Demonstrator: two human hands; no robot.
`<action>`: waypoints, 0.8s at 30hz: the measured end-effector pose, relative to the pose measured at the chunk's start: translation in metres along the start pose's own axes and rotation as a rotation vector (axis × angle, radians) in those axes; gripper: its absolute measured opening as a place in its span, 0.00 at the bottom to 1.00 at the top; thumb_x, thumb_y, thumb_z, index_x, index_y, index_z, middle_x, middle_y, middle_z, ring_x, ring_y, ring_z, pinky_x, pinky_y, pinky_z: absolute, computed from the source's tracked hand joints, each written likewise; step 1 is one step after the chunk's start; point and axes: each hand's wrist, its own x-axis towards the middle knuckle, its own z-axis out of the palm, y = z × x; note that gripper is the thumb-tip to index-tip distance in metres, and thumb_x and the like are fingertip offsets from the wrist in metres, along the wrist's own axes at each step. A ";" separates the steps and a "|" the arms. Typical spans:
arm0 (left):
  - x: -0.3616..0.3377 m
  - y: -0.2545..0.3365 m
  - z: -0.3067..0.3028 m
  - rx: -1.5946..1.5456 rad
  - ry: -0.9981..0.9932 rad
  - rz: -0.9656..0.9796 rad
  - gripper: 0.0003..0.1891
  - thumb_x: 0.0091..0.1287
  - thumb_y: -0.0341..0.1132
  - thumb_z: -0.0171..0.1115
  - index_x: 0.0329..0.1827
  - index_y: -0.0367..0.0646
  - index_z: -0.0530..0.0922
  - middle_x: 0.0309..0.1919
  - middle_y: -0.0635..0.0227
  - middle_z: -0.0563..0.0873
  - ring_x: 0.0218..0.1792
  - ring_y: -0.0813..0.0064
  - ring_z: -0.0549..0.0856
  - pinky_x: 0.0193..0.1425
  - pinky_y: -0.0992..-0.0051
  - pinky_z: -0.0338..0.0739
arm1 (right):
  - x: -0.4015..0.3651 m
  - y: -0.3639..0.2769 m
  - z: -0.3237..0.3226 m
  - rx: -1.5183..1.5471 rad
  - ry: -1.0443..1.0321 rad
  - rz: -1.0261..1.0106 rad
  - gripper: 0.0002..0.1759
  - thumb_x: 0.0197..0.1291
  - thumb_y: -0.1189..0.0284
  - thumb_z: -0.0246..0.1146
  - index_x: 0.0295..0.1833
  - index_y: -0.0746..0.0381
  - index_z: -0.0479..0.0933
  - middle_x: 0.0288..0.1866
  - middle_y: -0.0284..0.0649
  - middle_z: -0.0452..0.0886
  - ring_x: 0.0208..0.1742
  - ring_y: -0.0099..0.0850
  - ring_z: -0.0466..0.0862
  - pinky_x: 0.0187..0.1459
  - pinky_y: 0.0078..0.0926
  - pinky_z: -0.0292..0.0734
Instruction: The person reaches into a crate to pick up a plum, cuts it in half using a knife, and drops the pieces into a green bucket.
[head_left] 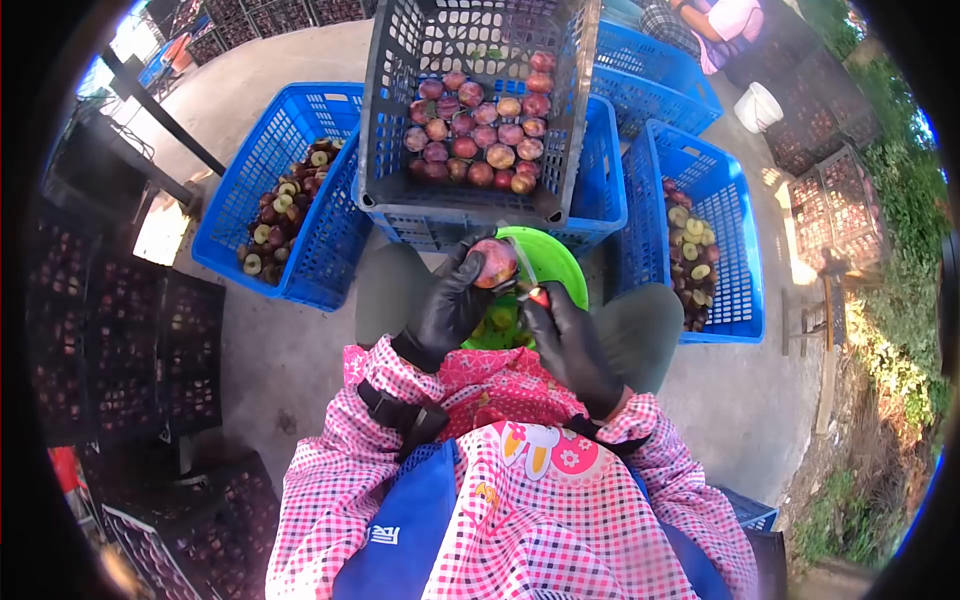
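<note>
A seated person cuts a fruit over a bowl, with crates all around.

The left hand (450, 305), in a black glove, has its fingers clamped on a round red-purple fruit (494, 262), held above the green plastic bowl (560, 262) between the knees. The right hand (568, 340) has its fingers closed around a small red-handled knife (530, 275), whose blade meets the fruit. I judge the step to be the opening cut. The next move calls for a firm hold and a careful turn of the blade away from the glove. The tilted dark grey plastic crate (385, 150) in front holds whole fruits. The blue plastic crate on the left (240, 190) and the blue plastic crate on the right (740, 230) hold cut halves. The bowl holds some pale pieces.
</note>
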 end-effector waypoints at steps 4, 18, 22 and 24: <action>-0.005 -0.001 -0.001 0.181 -0.006 0.002 0.26 0.78 0.46 0.51 0.70 0.36 0.67 0.66 0.58 0.75 0.67 0.65 0.74 0.75 0.62 0.65 | -0.002 -0.008 0.008 -0.217 0.017 -0.057 0.13 0.72 0.63 0.58 0.46 0.64 0.72 0.29 0.52 0.79 0.31 0.53 0.82 0.31 0.41 0.74; -0.010 0.001 0.011 0.617 0.037 0.116 0.27 0.77 0.47 0.53 0.70 0.37 0.65 0.60 0.62 0.77 0.62 0.72 0.76 0.68 0.70 0.69 | 0.000 0.003 0.024 -0.367 0.072 -0.126 0.13 0.71 0.63 0.57 0.46 0.63 0.72 0.28 0.51 0.80 0.30 0.54 0.82 0.31 0.49 0.73; -0.014 0.006 0.032 0.847 0.028 0.170 0.26 0.76 0.43 0.56 0.71 0.39 0.65 0.60 0.62 0.77 0.62 0.71 0.76 0.67 0.70 0.72 | 0.001 0.014 0.032 -0.330 0.121 -0.187 0.13 0.70 0.66 0.58 0.50 0.65 0.72 0.28 0.53 0.80 0.29 0.55 0.81 0.30 0.47 0.73; -0.016 -0.003 0.036 0.622 0.051 0.109 0.26 0.77 0.44 0.54 0.71 0.38 0.64 0.61 0.62 0.77 0.61 0.71 0.77 0.67 0.70 0.72 | -0.005 0.016 0.039 -0.343 0.189 -0.239 0.15 0.70 0.68 0.58 0.54 0.68 0.71 0.28 0.56 0.79 0.30 0.57 0.82 0.30 0.45 0.73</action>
